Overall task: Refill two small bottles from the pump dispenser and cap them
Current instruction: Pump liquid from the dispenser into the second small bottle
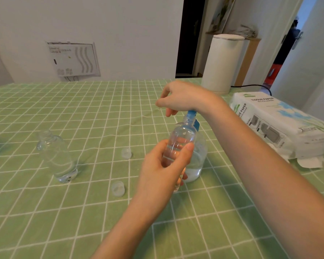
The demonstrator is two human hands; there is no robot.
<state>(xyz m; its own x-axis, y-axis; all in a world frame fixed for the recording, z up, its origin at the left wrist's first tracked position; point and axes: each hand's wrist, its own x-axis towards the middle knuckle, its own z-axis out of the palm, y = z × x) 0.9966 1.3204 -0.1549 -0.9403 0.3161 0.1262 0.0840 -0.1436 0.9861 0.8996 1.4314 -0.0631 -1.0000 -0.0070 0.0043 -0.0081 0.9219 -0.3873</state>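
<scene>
A small clear bottle (180, 139) is gripped by the L hand (163, 171), thumb & fingers curled round its body. It is held tilted, neck up at the blue pump head (192, 114) of the pump dispenser (198, 157), which is stood just behind it on the green checked cloth (82, 109). The pump top is covered by the R hand (183, 98), fingers loosely bent, nothing grasped. A 2nd bottle (58, 156) is stood uncapped at left; two caps (126, 153) (117, 188) are laid between.

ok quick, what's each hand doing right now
left hand: closed round the small bottle, holding it.
right hand: open, fingers relaxed, holding nothing, resting on the blue pump head.
</scene>
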